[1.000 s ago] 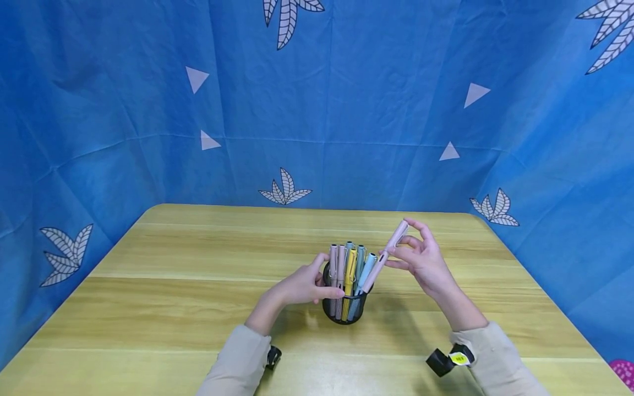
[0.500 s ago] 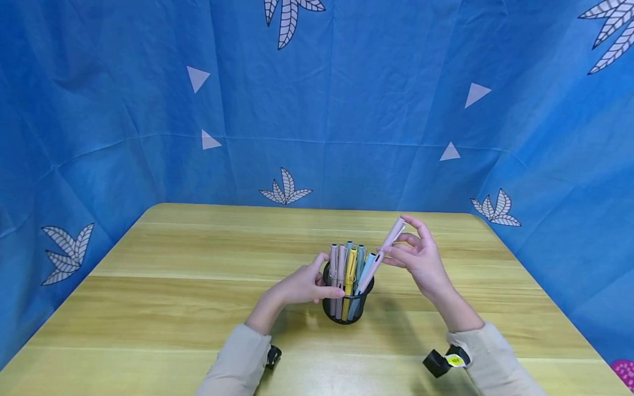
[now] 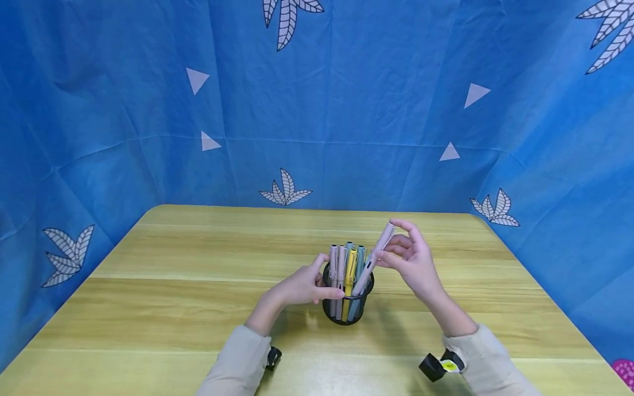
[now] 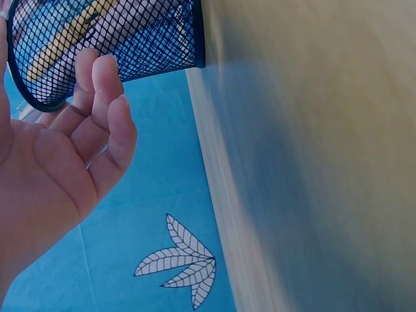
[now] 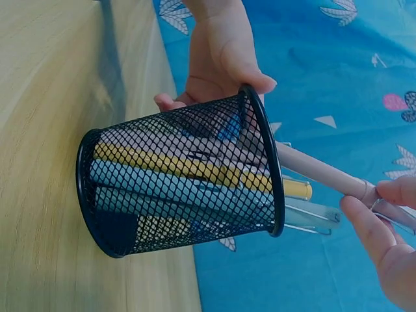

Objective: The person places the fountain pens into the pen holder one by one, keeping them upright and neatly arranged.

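A black mesh pen holder (image 3: 346, 322) stands upright on the table, with several capped pens in it. My left hand (image 3: 302, 284) grips it from the left, thumb over the near rim. In the left wrist view, its fingers (image 4: 107, 123) curl beside the mesh wall. My right hand (image 3: 416, 265) pinches a pale lilac pen (image 3: 365, 275), which leans to the right with its lower end inside the rim. The right wrist view shows thumb and finger around this pen (image 5: 322, 172). A yellow pen (image 3: 349, 269), lilac pens (image 3: 333, 264) and bluish pens (image 5: 318, 214) stand beside it.
The wooden table (image 3: 173, 308) spreads out around the holder. Behind it and at both sides hangs a blue curtain (image 3: 376, 110) with leaf and triangle prints. A black wrist camera (image 3: 432, 367) sits at the right sleeve cuff.
My right hand has moved left with the lilac pen, whose lower end has shifted from the right rim further into the holder. The left hand and the holder have stayed in place.
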### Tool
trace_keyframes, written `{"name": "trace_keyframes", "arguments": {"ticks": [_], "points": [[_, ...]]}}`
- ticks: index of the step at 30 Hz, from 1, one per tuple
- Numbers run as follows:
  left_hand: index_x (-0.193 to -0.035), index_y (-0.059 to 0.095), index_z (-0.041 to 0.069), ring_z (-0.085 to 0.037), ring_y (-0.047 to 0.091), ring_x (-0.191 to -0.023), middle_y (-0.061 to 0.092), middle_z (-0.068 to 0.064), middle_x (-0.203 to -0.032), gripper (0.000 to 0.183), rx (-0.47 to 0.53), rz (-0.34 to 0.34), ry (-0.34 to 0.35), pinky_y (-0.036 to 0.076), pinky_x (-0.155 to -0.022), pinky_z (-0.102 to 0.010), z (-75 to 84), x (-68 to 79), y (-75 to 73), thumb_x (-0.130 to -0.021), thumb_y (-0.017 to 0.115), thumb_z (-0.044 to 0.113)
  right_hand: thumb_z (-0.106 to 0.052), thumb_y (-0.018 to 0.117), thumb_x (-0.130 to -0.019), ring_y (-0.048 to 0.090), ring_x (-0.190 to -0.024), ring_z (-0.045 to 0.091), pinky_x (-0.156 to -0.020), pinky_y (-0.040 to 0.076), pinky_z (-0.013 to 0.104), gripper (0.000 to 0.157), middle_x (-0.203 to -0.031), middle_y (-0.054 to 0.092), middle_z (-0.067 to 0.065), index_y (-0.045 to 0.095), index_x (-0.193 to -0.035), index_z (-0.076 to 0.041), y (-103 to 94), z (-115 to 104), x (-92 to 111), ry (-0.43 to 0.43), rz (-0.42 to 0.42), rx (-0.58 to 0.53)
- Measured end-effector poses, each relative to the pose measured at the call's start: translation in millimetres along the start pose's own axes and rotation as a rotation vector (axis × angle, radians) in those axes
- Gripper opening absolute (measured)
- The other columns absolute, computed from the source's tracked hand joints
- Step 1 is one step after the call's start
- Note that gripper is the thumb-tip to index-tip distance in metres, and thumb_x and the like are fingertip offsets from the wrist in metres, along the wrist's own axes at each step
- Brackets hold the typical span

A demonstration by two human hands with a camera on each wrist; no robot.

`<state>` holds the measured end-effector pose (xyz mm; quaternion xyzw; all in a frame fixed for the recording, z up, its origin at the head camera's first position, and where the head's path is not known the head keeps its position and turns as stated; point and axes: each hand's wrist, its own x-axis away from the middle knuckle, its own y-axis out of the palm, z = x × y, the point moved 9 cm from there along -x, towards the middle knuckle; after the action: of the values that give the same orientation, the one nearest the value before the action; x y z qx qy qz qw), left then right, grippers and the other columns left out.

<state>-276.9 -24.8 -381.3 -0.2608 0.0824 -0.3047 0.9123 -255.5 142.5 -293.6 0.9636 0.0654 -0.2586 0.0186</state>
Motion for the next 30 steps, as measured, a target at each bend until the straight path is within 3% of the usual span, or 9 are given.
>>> {"name": "trace_keyframes", "arguments": {"ticks": [11, 19, 25, 30], "points": [[-0.132, 0.025, 0.013, -0.029, 0.054, -0.059, 0.055, -0.009, -0.068, 0.074, 0.004, -0.002, -0.006, 0.043, -0.055, -0.032, -0.2, 0.0, -0.1, -0.077, 0.068, 0.038, 0.019, 0.058, -0.075, 0.060, -0.075, 0.013, -0.060, 0.051, 0.036, 0.054, -0.086, 0.050, 0.018, 0.049, -0.119, -0.011, 12.7, -1.5, 1.4, -0.062, -0.042, 0.053], [-0.132, 0.025, 0.013, -0.028, 0.053, -0.058, 0.055, -0.009, -0.068, 0.074, 0.013, -0.007, -0.001, 0.044, -0.055, -0.032, -1.6, -0.7, 0.5, -0.077, 0.068, 0.038, 0.019, 0.059, -0.074, 0.060, -0.074, 0.013, -0.059, 0.052, 0.031, 0.043, -0.081, 0.051, 0.023, 0.046, -0.115, 0.011, 19.2, -6.2, 4.1, -0.153, -0.063, 0.175], [-0.133, 0.024, 0.013, -0.028, 0.054, -0.058, 0.056, -0.009, -0.070, 0.075, 0.017, -0.007, 0.006, 0.045, -0.056, -0.033, -1.6, -0.6, 0.6, -0.077, 0.068, 0.038, 0.014, 0.061, -0.076, 0.059, -0.074, 0.016, -0.060, 0.051, 0.029, 0.032, -0.081, 0.057, 0.020, 0.053, -0.106, 0.012, 20.5, -8.5, 6.2, -0.196, -0.045, 0.251], [-0.132, 0.025, 0.013, -0.026, 0.053, -0.058, 0.056, -0.009, -0.070, 0.074, 0.012, -0.005, 0.010, 0.045, -0.057, -0.033, -1.5, -0.4, 0.6, -0.077, 0.068, 0.038, 0.011, 0.063, -0.076, 0.057, -0.074, 0.009, -0.061, 0.050, 0.023, 0.022, -0.083, 0.060, 0.021, 0.059, -0.098, 0.010, 19.9, -9.0, 7.1, -0.198, -0.017, 0.305]]}}
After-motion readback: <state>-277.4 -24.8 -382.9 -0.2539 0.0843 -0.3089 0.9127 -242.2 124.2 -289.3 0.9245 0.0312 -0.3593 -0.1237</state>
